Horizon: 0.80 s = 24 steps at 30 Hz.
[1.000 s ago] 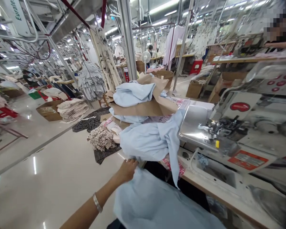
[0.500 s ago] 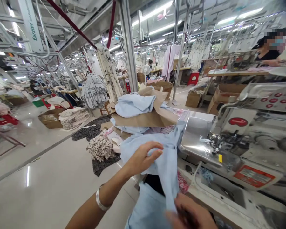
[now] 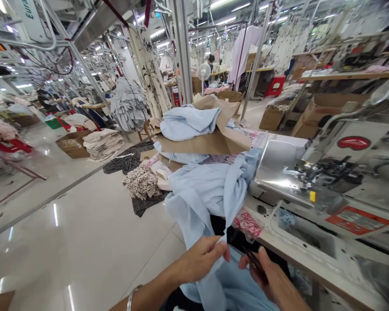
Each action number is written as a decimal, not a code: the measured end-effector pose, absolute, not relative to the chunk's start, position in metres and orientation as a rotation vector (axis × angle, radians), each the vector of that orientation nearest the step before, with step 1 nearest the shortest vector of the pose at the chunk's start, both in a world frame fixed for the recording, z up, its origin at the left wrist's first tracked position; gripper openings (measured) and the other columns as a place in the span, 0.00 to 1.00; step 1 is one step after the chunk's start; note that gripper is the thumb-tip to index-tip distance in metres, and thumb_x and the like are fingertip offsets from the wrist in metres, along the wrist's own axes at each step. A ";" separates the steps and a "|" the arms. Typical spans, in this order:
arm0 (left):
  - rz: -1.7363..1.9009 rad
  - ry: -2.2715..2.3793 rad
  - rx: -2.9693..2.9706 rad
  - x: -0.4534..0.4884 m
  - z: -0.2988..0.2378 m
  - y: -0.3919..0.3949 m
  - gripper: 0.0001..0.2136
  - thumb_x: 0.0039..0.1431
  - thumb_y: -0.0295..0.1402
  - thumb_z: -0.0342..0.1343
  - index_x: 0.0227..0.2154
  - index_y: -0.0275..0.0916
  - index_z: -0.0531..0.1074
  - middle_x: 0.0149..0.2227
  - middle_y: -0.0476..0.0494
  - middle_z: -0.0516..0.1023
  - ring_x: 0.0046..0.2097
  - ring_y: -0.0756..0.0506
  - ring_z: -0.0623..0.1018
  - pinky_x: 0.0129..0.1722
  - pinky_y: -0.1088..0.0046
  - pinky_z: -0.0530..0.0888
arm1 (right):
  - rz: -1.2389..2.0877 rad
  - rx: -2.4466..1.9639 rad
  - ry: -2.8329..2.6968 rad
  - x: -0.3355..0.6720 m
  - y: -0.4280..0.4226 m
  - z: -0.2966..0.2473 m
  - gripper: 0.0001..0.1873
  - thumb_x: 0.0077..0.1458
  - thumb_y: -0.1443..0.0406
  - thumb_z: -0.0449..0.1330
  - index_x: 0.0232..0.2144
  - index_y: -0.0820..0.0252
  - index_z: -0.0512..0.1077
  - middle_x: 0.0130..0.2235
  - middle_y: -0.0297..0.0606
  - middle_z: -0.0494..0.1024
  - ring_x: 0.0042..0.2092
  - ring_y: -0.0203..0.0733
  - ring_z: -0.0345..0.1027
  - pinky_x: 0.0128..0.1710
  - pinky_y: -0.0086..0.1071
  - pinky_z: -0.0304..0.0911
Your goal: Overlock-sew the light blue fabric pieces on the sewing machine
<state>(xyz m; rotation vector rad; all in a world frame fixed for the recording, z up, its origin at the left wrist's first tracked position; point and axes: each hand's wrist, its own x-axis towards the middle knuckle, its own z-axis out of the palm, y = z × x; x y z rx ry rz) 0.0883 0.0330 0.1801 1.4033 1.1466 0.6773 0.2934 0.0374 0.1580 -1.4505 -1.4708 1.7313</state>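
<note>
Just above my hands, a loose light blue cloth garment (image 3: 207,194) spills down toward me. My left hand (image 3: 201,259), with a thin silver bangle (image 3: 131,299) at the wrist, is clamped on a narrow twisted tail of that garment between thumb and fingers. My right hand (image 3: 267,276) sits just to the right, apart from the left, closed around a small dark tool (image 3: 254,262) too blurred for me to name. Right of that hand, a white sewing table (image 3: 311,255) carries a silver overlock sewing machine (image 3: 324,181) and a red-printed plastic bag (image 3: 248,224). Ahead of both hands, a sheet of brown kraft paper (image 3: 210,144) lies under a folded light blue cloth piece (image 3: 189,123). Ahead and to the left, a heap of cream floral-print fabric (image 3: 141,183) sits on dark cloth (image 3: 145,204).
</note>
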 end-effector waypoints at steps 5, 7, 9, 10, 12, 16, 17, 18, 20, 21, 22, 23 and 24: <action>0.656 0.958 1.477 0.086 0.191 0.033 0.26 0.66 0.53 0.38 0.27 0.36 0.68 0.30 0.48 0.69 0.35 0.48 0.69 0.39 0.75 0.66 | 1.996 -1.280 -1.585 0.276 0.071 0.150 0.39 0.47 0.30 0.46 0.17 0.60 0.66 0.15 0.23 0.45 0.18 0.29 0.35 0.18 0.28 0.33; 0.613 0.980 1.509 0.084 0.190 0.033 0.24 0.66 0.50 0.40 0.26 0.37 0.69 0.29 0.48 0.68 0.33 0.49 0.68 0.37 0.76 0.65 | 1.990 -1.249 -1.592 0.272 0.076 0.152 0.40 0.46 0.30 0.46 0.17 0.59 0.66 0.14 0.23 0.44 0.17 0.28 0.35 0.18 0.29 0.33; 0.558 1.013 1.529 0.083 0.188 0.032 0.21 0.66 0.46 0.42 0.26 0.37 0.70 0.28 0.50 0.68 0.31 0.50 0.68 0.35 0.76 0.64 | 1.964 -1.262 -1.579 0.272 0.077 0.153 0.38 0.47 0.31 0.49 0.15 0.59 0.64 0.14 0.23 0.44 0.18 0.28 0.34 0.19 0.29 0.32; 0.531 1.028 1.540 0.083 0.186 0.031 0.20 0.66 0.44 0.43 0.26 0.37 0.70 0.27 0.50 0.68 0.30 0.50 0.67 0.34 0.77 0.64 | 1.941 -1.272 -1.568 0.273 0.076 0.154 0.37 0.48 0.32 0.50 0.14 0.59 0.62 0.14 0.23 0.45 0.18 0.28 0.35 0.19 0.29 0.32; 0.501 1.074 1.554 0.084 0.185 0.030 0.19 0.66 0.42 0.44 0.27 0.37 0.71 0.24 0.52 0.67 0.28 0.51 0.67 0.32 0.77 0.63 | 1.884 -1.301 -1.527 0.276 0.071 0.153 0.37 0.49 0.33 0.50 0.13 0.58 0.58 0.15 0.24 0.45 0.19 0.28 0.35 0.20 0.29 0.32; 0.713 1.161 1.433 0.092 0.184 0.031 0.22 0.65 0.48 0.45 0.31 0.35 0.75 0.25 0.50 0.67 0.30 0.50 0.68 0.33 0.76 0.64 | 1.695 -1.353 -1.230 0.264 0.046 0.152 0.32 0.43 0.35 0.58 0.27 0.58 0.69 0.20 0.24 0.49 0.22 0.31 0.41 0.21 0.27 0.40; 0.794 1.146 1.364 0.095 0.185 0.032 0.23 0.64 0.50 0.46 0.32 0.35 0.76 0.26 0.49 0.69 0.31 0.49 0.69 0.34 0.76 0.65 | 1.631 -1.352 -1.163 0.256 0.038 0.153 0.32 0.39 0.39 0.64 0.33 0.58 0.70 0.21 0.24 0.52 0.24 0.32 0.44 0.22 0.27 0.43; 0.866 1.121 1.287 0.097 0.186 0.032 0.25 0.63 0.52 0.47 0.33 0.34 0.77 0.27 0.47 0.71 0.32 0.49 0.69 0.35 0.75 0.66 | 1.573 -1.356 -1.110 0.248 0.030 0.156 0.32 0.36 0.43 0.68 0.36 0.58 0.70 0.23 0.25 0.54 0.25 0.33 0.46 0.23 0.27 0.46; 0.970 1.088 1.142 0.097 0.191 0.032 0.26 0.61 0.54 0.49 0.37 0.33 0.77 0.30 0.45 0.73 0.32 0.48 0.70 0.36 0.75 0.67 | 1.483 -1.406 -1.060 0.234 0.016 0.165 0.26 0.38 0.48 0.69 0.33 0.58 0.69 0.23 0.25 0.53 0.26 0.33 0.47 0.25 0.28 0.49; 0.982 1.073 1.086 0.094 0.193 0.030 0.25 0.59 0.54 0.52 0.43 0.34 0.76 0.30 0.46 0.72 0.32 0.49 0.69 0.34 0.75 0.67 | 1.444 -1.431 -1.056 0.230 0.010 0.172 0.22 0.42 0.49 0.68 0.29 0.58 0.68 0.23 0.25 0.52 0.25 0.33 0.46 0.25 0.28 0.48; 0.951 1.057 1.062 0.090 0.194 0.028 0.26 0.56 0.53 0.57 0.49 0.36 0.73 0.30 0.48 0.72 0.30 0.50 0.68 0.31 0.77 0.66 | 1.388 -1.421 -1.078 0.231 0.005 0.179 0.19 0.47 0.49 0.65 0.26 0.58 0.66 0.23 0.25 0.52 0.25 0.32 0.47 0.25 0.28 0.49; 0.869 1.033 1.089 0.083 0.195 0.025 0.29 0.53 0.50 0.61 0.53 0.39 0.70 0.30 0.49 0.71 0.29 0.51 0.66 0.29 0.78 0.65 | 1.301 -1.376 -1.126 0.236 0.000 0.185 0.19 0.51 0.51 0.63 0.23 0.57 0.65 0.23 0.26 0.54 0.25 0.33 0.49 0.25 0.28 0.50; 0.745 1.002 1.171 0.074 0.194 0.022 0.30 0.49 0.47 0.65 0.55 0.41 0.69 0.29 0.51 0.70 0.28 0.52 0.66 0.27 0.79 0.64 | 1.186 -1.311 -1.198 0.245 -0.006 0.190 0.18 0.53 0.53 0.63 0.22 0.57 0.64 0.24 0.27 0.57 0.26 0.33 0.52 0.26 0.28 0.51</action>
